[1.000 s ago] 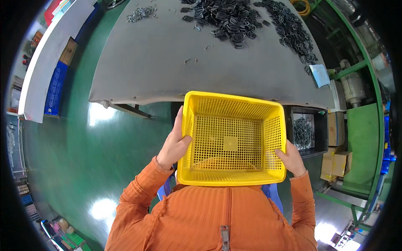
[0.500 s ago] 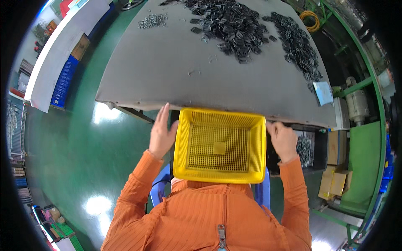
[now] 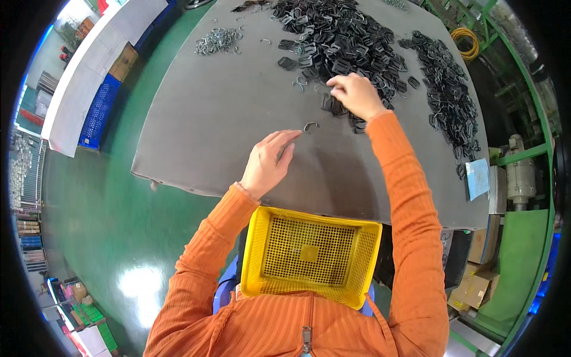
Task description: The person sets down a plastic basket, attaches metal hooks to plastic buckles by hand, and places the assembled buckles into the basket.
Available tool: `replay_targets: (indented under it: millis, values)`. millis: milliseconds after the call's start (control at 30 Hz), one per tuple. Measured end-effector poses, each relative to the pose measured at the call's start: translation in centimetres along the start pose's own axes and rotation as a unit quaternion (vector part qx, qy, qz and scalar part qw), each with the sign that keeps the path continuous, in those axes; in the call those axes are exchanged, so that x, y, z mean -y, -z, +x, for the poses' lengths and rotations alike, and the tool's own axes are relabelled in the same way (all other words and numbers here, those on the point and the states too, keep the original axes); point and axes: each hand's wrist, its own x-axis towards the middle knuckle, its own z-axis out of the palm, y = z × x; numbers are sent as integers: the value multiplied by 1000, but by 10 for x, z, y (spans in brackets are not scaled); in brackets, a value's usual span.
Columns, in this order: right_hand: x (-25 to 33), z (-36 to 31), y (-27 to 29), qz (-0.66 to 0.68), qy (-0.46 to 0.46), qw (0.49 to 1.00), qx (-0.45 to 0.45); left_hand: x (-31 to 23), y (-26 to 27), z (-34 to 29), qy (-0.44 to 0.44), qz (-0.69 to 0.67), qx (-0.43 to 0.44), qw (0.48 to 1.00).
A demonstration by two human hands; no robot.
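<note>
A yellow plastic basket (image 3: 309, 284) with mesh walls rests on my lap, against the table edge, and nothing lies in it. My left hand (image 3: 269, 162) is over the table's near part, fingers stretched out and thumb apart. Just beyond its fingertips lies a small metal hook (image 3: 310, 126). Farther right, my right hand (image 3: 358, 97) hangs over the near side of a heap of black buckles (image 3: 345, 41). Its fingers are curled in a pinch; whatever is between them is hidden. Several loose wire hooks (image 3: 300, 83) lie left of that hand.
A grey-topped table (image 3: 220, 113) spreads ahead. It carries a pile of silvery hooks (image 3: 219, 41) at far left, a dark heap of parts (image 3: 443, 83) at right and a blue paper (image 3: 477, 178). Cardboard boxes (image 3: 474, 285) stand by a green frame (image 3: 544, 160).
Both hands have left the basket's sides and moved forward over the table, the right one farther, to the black buckles. The basket sits lower in view and slightly tilted.
</note>
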Motion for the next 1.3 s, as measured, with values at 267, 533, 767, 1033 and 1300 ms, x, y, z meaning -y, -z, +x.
replay_targets:
  millis: [267,533,767,1033,1300]
  values:
    - [-29,-32,-8,-23,72,997,-32,19,-43,54,-72,120,-22,990]
    - [-27,-44,-4,4,63,998,-32,9,-57,54,-88,225,64,968]
    - [-11,-86,7,373,-134,908,138,-4,-40,24,-59,167,41,983]
    - [11,-92,-19,312,-125,941,32,2,-42,6,-30,135,-19,990]
    - [38,-117,-26,83,-13,996,-8,9,-30,0,-73,183,-6,980]
